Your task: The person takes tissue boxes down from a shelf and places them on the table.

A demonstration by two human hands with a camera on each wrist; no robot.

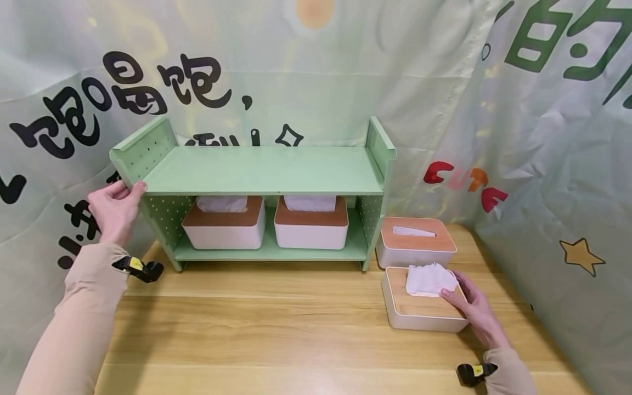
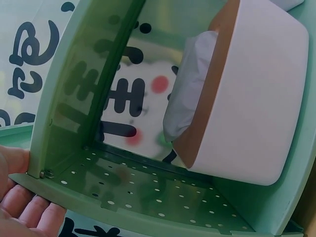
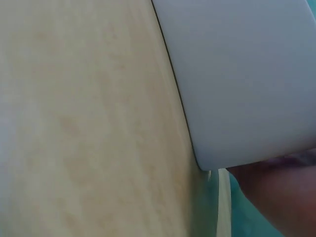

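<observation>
A green two-tier shelf (image 1: 266, 171) stands on the table against the printed cloth. My left hand (image 1: 116, 208) grips its left side panel, thumb in front and fingers behind; the left wrist view shows these fingers (image 2: 34, 212) curled at the shelf's edge. My right hand (image 1: 476, 307) holds the right end of a white tissue box (image 1: 424, 321) with a wooden lid, thumb on the lid by the protruding tissue (image 1: 429, 280). In the right wrist view that box's white wall (image 3: 242, 84) sits at the tabletop, and part of the hand shows beside it.
On the lower tier stand two similar tissue boxes, one on the left (image 1: 224, 236) and one on the right (image 1: 311, 235). Another tissue box (image 1: 419, 258) sits on the wooden table (image 1: 276, 329), just behind the held one and beside the shelf. Printed cloth (image 1: 558, 192) borders the table's right side.
</observation>
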